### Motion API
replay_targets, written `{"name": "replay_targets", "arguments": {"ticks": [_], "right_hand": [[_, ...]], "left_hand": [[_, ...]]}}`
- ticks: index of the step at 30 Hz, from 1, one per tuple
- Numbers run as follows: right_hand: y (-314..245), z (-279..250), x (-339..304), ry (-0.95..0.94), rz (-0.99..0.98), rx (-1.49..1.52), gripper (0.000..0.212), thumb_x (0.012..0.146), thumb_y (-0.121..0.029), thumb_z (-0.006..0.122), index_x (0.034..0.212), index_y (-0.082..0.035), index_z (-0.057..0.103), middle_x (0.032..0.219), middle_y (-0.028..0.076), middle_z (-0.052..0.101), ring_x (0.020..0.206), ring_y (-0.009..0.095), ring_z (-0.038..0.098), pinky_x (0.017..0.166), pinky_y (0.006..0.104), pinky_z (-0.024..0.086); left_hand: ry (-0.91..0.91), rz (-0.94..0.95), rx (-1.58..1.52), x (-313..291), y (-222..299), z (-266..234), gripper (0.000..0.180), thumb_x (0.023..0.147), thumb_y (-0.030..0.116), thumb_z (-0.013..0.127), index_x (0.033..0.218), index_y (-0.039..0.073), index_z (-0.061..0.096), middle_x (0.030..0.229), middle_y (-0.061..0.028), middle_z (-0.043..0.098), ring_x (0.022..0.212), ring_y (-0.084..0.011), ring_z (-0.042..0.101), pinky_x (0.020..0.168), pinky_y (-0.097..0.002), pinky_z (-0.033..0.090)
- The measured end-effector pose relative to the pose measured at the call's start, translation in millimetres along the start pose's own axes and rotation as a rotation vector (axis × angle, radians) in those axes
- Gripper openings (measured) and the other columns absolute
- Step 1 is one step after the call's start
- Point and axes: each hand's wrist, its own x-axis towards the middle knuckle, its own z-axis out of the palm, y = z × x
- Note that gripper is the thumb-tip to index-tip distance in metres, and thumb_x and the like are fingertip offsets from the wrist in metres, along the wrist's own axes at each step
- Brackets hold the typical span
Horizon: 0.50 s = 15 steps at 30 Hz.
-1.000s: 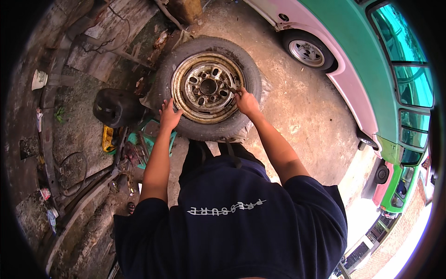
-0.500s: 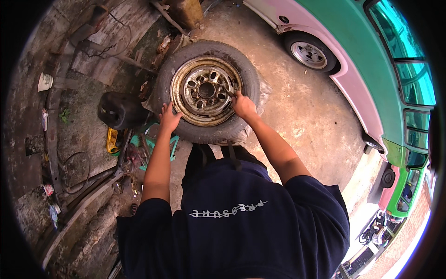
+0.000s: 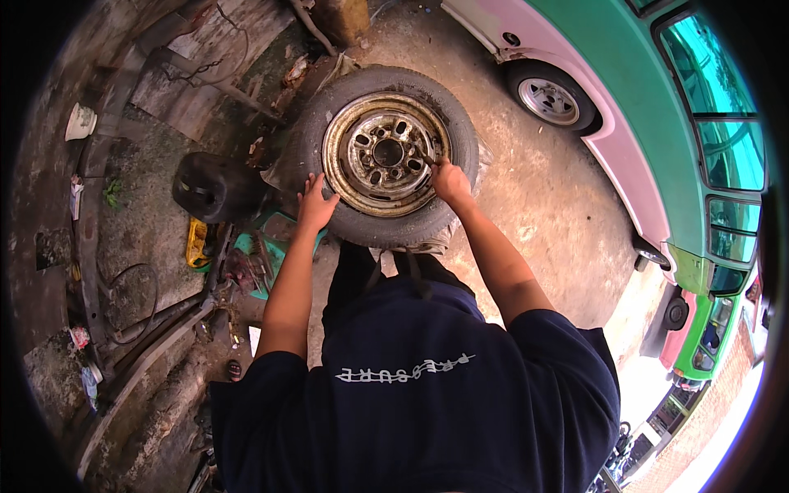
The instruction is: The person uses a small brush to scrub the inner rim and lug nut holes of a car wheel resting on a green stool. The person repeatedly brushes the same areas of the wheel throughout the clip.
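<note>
A car wheel (image 3: 386, 152) lies flat in front of me, its dark tyre (image 3: 308, 131) around a worn, dirty metal rim with a round centre hole. My left hand (image 3: 315, 205) rests on the near left of the tyre with its fingers spread, the thumb near the rim. At the rim's right side my right hand (image 3: 450, 182) is closed around a thin dark hand tool (image 3: 428, 158). The tool's tip points toward the rim's middle; its exact kind is too small to make out.
Left of the wheel stands a black plastic container (image 3: 215, 187), with a yellow crate-like thing (image 3: 197, 243) and a green plastic stool (image 3: 261, 246) nearer me. A green and pink vehicle (image 3: 608, 99) is parked on the right. Long metal parts (image 3: 148, 353) lie at the lower left.
The wheel and both hands appear farther right and slightly higher in the picture; the background has shifted less. Both hands keep their places on the wheel, the right still gripping the tool.
</note>
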Motion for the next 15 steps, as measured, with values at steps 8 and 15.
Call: {"name": "replay_targets", "arguments": {"ticks": [8, 15], "right_hand": [[-20, 32, -33, 0.059, 0.125, 0.006, 0.038, 0.097, -0.034, 0.044, 0.112, -0.002, 0.056, 0.104, 0.031, 0.064, 0.101, 0.047, 0.061, 0.089, 0.0529, 0.049], [-33, 24, -20, 0.178, 0.168, -0.02, 0.038, 0.096, -0.038, 0.046, 0.123, -0.013, 0.058, 0.104, 0.028, 0.065, 0.101, 0.045, 0.062, 0.087, 0.0514, 0.049]], "left_hand": [[-0.102, 0.118, -0.037, 3, -22, -28, 0.077, 0.087, 0.036, 0.062, 0.151, 0.013, 0.026, 0.155, -0.011, 0.031, 0.14, -0.0288, 0.033, 0.119, -0.0502, 0.013], [-0.175, 0.226, -0.02, 3, -34, -42, 0.076, 0.086, 0.035, 0.063, 0.15, 0.017, 0.028, 0.152, -0.0096, 0.036, 0.136, -0.0347, 0.038, 0.119, -0.0467, 0.015]]}}
